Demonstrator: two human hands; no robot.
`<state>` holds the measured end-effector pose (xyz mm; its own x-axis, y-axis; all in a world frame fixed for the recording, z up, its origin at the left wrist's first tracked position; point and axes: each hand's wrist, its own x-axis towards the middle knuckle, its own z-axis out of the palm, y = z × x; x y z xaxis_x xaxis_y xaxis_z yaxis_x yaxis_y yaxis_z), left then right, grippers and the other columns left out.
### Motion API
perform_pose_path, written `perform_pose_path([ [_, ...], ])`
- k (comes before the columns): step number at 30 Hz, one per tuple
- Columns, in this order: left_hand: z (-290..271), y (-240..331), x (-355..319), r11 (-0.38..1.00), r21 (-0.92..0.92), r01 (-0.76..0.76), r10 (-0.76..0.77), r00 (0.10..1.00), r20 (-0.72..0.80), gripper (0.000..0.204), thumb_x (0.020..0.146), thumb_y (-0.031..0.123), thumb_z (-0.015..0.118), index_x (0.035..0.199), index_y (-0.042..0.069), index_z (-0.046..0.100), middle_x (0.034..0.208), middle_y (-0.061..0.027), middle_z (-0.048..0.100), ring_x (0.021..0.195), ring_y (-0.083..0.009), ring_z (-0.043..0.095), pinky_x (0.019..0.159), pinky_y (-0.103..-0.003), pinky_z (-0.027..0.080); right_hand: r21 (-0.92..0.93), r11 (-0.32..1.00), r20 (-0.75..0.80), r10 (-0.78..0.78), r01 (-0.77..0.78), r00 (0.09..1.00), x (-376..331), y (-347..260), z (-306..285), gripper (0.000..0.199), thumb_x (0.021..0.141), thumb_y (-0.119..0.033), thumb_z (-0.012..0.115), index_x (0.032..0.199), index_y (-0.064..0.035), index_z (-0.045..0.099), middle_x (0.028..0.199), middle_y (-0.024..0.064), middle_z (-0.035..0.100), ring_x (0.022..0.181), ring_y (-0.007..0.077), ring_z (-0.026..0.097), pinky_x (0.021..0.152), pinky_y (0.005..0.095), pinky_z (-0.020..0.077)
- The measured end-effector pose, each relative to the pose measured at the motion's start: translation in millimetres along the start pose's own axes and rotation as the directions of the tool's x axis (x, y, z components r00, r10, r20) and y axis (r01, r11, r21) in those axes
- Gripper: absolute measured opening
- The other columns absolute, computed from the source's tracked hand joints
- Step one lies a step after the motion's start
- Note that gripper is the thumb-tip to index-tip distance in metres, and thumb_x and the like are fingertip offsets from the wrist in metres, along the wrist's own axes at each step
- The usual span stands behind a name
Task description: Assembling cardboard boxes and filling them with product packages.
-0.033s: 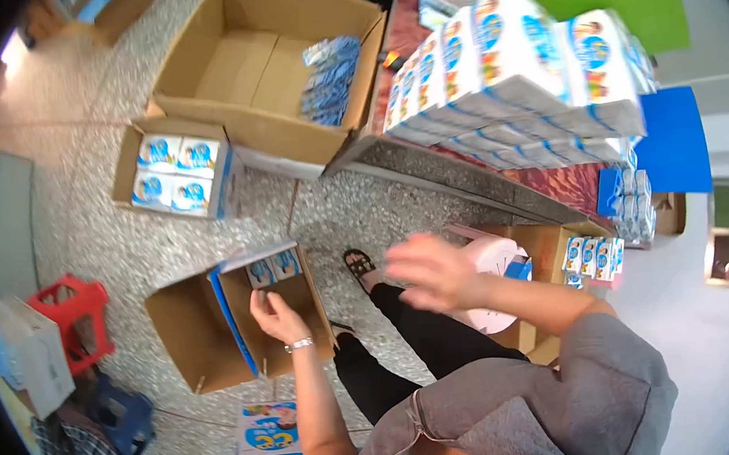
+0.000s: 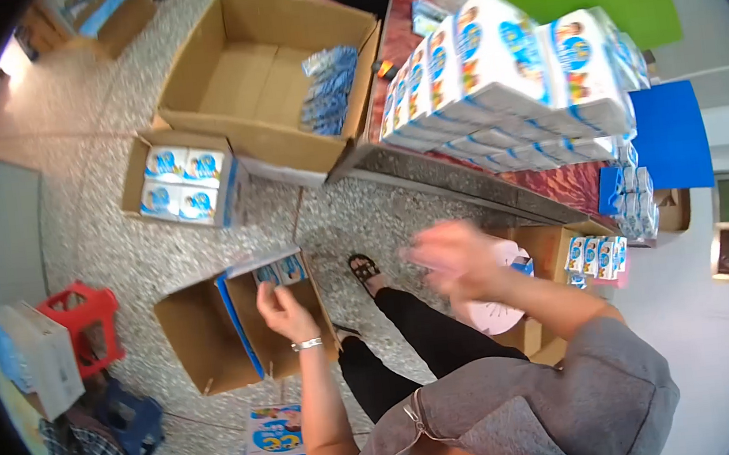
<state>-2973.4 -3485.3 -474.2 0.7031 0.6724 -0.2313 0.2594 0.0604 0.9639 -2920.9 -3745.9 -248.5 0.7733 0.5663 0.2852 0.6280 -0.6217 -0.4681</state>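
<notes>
The left hand [image 2: 279, 306] reaches into the open cardboard box [image 2: 208, 342] on the speckled floor, its fingers closed on the blue-and-white cartons [image 2: 280, 270] that stand against the box's far wall. A silver bracelet [image 2: 307, 345] circles that wrist. The right hand [image 2: 448, 259] hovers to the right of the box, above the pink stool [image 2: 502, 306]; it is blurred, so whether it is open or holds anything cannot be told. Set against the earlier frame, nothing has visibly shifted: both hands sit in the same places relative to the box. Beyond the box lies a smaller box of four cartons [image 2: 182, 186], and farther still a large empty box [image 2: 263, 69]. To the box's right and above stands a table stacked with carton packs [image 2: 500, 80]. Left of the box is a red stool [image 2: 81, 324]; just below it lies a flat blue pack [image 2: 273, 441].
</notes>
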Motion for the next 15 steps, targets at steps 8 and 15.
perform_pose_path([
  [8,175.6,358.7,-86.9,0.609,-0.266,-0.747,0.753,0.439,0.489,0.049,0.082,0.013,0.066,0.125,-0.005,0.051,0.121,-0.021,0.053,0.113,-0.0354,0.048,0.099,-0.045,0.037,0.282,0.744,-0.695,0.594,-0.606,0.406,-2.2,62.5,-242.4,0.051,0.096,-0.027,0.052,0.136,0.0022,0.042,0.124,0.0149,0.051,0.107,0.0173,0.05,0.089,0.0289,0.0419],
  [15,274.0,392.4,-131.7,0.507,-0.204,-0.837,0.643,0.21,0.737,0.071,0.084,0.042,0.064,0.13,-0.007,0.045,0.136,-0.0334,0.038,0.134,-0.0528,0.021,0.11,-0.052,0.019,0.603,0.637,-0.326,0.746,-0.48,0.581,13.7,79.8,-255.3,0.054,0.095,-0.022,0.056,0.14,0.0033,0.038,0.133,0.009,0.048,0.117,0.0139,0.048,0.099,0.0276,0.0372],
])
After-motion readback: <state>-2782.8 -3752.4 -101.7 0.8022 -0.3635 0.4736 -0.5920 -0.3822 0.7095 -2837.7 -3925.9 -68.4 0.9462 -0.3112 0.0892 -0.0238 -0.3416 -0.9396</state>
